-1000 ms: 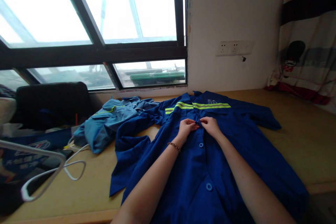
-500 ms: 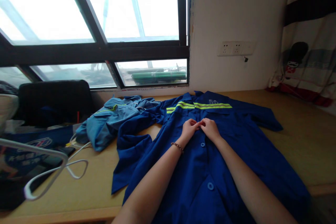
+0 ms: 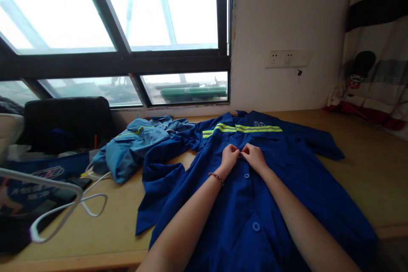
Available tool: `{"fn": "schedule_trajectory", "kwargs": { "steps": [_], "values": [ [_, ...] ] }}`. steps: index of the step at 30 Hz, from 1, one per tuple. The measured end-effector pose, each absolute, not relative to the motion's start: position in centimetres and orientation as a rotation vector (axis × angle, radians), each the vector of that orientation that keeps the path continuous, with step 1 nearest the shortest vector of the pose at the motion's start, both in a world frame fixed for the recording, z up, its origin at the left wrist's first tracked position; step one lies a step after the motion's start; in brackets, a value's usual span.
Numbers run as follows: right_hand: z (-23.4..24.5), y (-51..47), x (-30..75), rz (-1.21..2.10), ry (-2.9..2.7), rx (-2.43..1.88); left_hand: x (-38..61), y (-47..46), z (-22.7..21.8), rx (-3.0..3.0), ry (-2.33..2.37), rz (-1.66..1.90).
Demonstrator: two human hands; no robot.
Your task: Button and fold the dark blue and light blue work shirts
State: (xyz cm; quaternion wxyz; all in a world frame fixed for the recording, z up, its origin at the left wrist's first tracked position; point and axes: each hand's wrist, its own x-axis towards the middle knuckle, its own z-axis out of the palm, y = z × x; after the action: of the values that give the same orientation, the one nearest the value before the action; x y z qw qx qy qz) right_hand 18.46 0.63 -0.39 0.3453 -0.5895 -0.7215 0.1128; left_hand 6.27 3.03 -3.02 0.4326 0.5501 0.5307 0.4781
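Note:
A dark blue work jacket with yellow-green and grey reflective stripes across the chest lies spread out, collar toward the window. My left hand and my right hand meet at its front placket below the stripes. Both are closed, fingertips pinching the jacket's front edge; any button there is hidden by the fingers. Lower on the placket two blue buttons show, one just below my hands and a nearer one. A beaded bracelet circles my left wrist.
A lighter blue garment lies crumpled at the left on the yellowish table. Beside it are a white cable, a white curved frame and a dark bag. Behind stand the window and a wall with sockets.
The fingertips of my two hands have drawn slightly apart at the placket. The jacket lies as before.

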Motion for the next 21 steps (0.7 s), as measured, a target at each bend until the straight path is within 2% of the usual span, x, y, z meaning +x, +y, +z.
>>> {"fn": "schedule_trajectory", "kwargs": {
  "steps": [10,21],
  "values": [
    [-0.8,0.9,18.3,0.325,-1.806,-1.492,6.1,1.8,-2.1,1.331,1.27,1.268],
    [-1.4,1.7,18.7,0.308,-1.83,-1.677,6.1,1.9,-2.2,1.601,1.156,1.294]
  ]
}}
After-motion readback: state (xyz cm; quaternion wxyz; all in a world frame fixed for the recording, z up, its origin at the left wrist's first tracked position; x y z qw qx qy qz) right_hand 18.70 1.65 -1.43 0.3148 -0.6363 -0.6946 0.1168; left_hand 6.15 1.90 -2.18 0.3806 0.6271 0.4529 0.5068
